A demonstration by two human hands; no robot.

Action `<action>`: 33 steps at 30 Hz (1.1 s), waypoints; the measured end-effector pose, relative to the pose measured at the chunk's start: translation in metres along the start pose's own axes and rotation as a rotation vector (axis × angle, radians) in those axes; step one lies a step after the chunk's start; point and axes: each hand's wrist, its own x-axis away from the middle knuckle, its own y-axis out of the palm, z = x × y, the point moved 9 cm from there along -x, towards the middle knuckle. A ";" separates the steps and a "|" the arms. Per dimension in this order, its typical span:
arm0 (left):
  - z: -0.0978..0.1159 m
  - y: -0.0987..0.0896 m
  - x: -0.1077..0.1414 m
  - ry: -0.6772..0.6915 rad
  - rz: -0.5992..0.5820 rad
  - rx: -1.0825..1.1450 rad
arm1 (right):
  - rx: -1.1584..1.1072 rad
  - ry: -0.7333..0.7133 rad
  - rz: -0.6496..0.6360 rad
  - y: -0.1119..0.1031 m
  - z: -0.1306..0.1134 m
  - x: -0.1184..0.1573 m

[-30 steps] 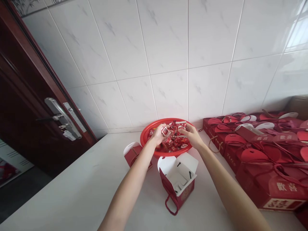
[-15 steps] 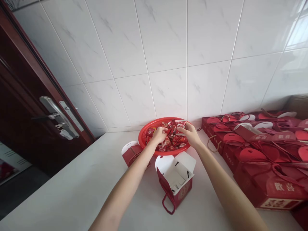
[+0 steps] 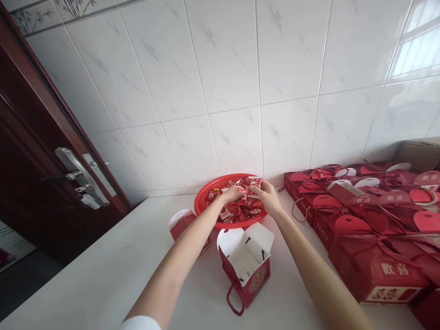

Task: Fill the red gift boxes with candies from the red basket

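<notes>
Both arms reach forward over the white counter (image 3: pixel 137 261) and converge on a round red plastic basket (image 3: pixel 198 201) of small red wrapped sweets (image 3: pixel 237 211), set near the tiled wall. The left forearm slants up from the lower left, a white sleeve (image 3: pixel 142 323) showing at its lower end. It crosses in front of a dark-red card box with a white rounded flap (image 3: pixel 180 224), hiding part of it. The left hand (image 3: pixel 234 195) is over the middle of the basket, back upward, fingers curled and pointing right; its grip is closed to a pinch on a small red-and-white wrapped sweet (image 3: pixel 242 189) at the fingertips.

The right forearm comes up from the lower right, leaning left. The right hand (image 3: pixel 270 198) is above the basket's right rim, thumb reaching inward and fingers bent behind; its grip is narrowed on a flat red packet with white print (image 3: pixel 255 183), held between thumb and fingers. The two hands are near each other but apart.

Between the forearms, just in front of the basket, stands a dark-red card box with raised white-lined flaps (image 3: pixel 255 283), its top open, a red cord handle (image 3: pixel 231 300) hanging down its left side. Rows of dark-red gift boxes (image 3: pixel 374 256) fill the right of the counter.
</notes>
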 end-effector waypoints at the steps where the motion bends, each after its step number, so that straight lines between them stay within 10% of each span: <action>1: 0.001 -0.006 0.003 0.016 0.014 0.071 | -0.004 0.003 0.010 -0.001 0.001 -0.001; 10: 0.016 -0.032 0.017 0.158 0.166 0.871 | -0.027 0.040 0.031 0.000 0.003 0.000; 22: 0.012 -0.032 0.016 0.147 0.172 0.886 | 0.001 0.013 0.001 0.001 -0.001 0.001; 27: -0.012 -0.037 0.009 0.026 0.299 0.468 | 0.044 0.010 0.115 -0.009 0.000 0.000; 33: -0.034 -0.010 -0.003 -0.067 0.109 0.280 | 0.049 0.001 0.119 -0.010 0.001 -0.001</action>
